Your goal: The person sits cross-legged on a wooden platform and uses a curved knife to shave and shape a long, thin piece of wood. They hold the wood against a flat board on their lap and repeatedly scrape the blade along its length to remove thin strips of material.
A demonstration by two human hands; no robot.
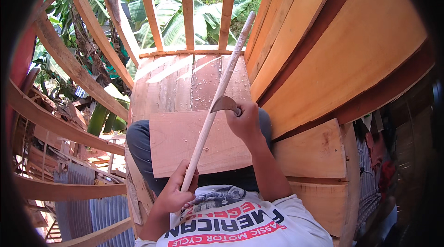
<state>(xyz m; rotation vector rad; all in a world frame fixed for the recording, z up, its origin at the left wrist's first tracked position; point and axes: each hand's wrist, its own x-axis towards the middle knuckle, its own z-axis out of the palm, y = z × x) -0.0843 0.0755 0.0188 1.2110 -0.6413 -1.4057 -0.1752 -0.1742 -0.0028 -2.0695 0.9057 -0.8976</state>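
Note:
A long wooden stick (pixel 212 114) slants up and away from me, pale along its near part and darker, rougher toward the far tip. My left hand (pixel 177 189) is closed around its near end, close to my shirt. In my right hand (pixel 243 122) is a knife with a curved, hooked blade (pixel 224 104); the fist hides most of its handle. The blade lies against the stick about midway along. Across my lap rests a flat wooden board (pixel 185 140), under the stick, with a few shavings on it.
Wood shavings litter the plank floor (pixel 178 85) ahead. Wooden slats (pixel 187 11) rail the far and left sides, with banana leaves beyond. A broad wooden panel wall (pixel 342 57) stands on the right. Corrugated metal sheets (pixel 108 214) lie outside at lower left.

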